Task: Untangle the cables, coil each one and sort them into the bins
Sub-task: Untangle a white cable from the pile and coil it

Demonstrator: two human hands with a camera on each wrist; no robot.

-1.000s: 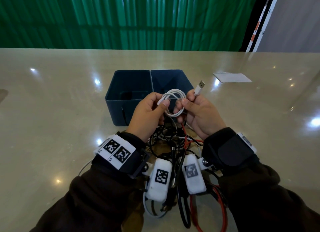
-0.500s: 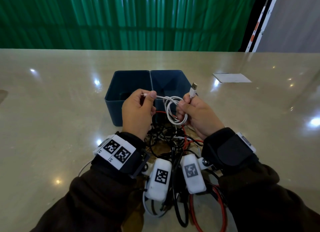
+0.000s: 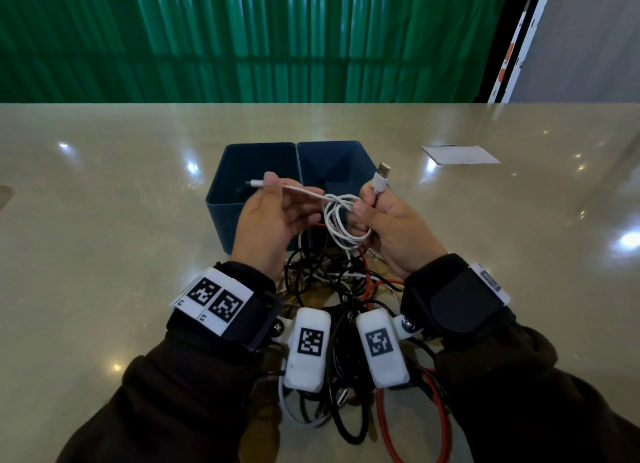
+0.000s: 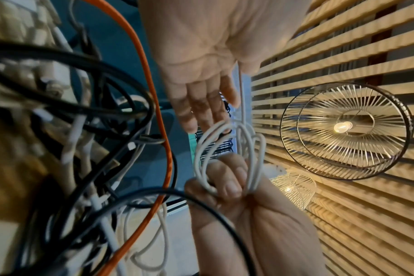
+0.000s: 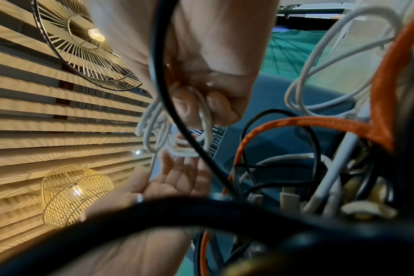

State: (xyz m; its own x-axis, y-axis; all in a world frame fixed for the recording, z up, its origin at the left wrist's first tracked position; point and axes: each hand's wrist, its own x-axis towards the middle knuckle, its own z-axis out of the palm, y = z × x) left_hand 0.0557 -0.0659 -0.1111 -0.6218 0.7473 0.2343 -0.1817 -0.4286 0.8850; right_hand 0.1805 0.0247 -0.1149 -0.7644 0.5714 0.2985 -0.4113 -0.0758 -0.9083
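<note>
Mid-coil on the white cable [image 3: 341, 217], I'd say. Right hand [image 3: 388, 223] is curled round the loops, USB plug [image 3: 382, 176] sticking up past the thumb. Left hand [image 3: 273, 220] pinches the free end between thumb and forefinger, small plug [image 3: 254, 183] poking out to the left, other fingers loosely spread. Coil hangs between the hands, above the tangle [image 3: 346, 289] of black, white and orange cables on the tabletop [image 3: 104, 237]. Two dark bins [image 3: 225, 208] sit side by side just behind the hands; left one seems to hold something dark, can't tell what. Left wrist view: loops [image 4: 227, 156] hooked over the right hand's fingers [image 4: 232, 179].

Next, probably: wrap the short free tail round or into the coil, keep the loops pinched so they don't spring open, then drop it in a bin. Most cables not yet sorted.
</note>
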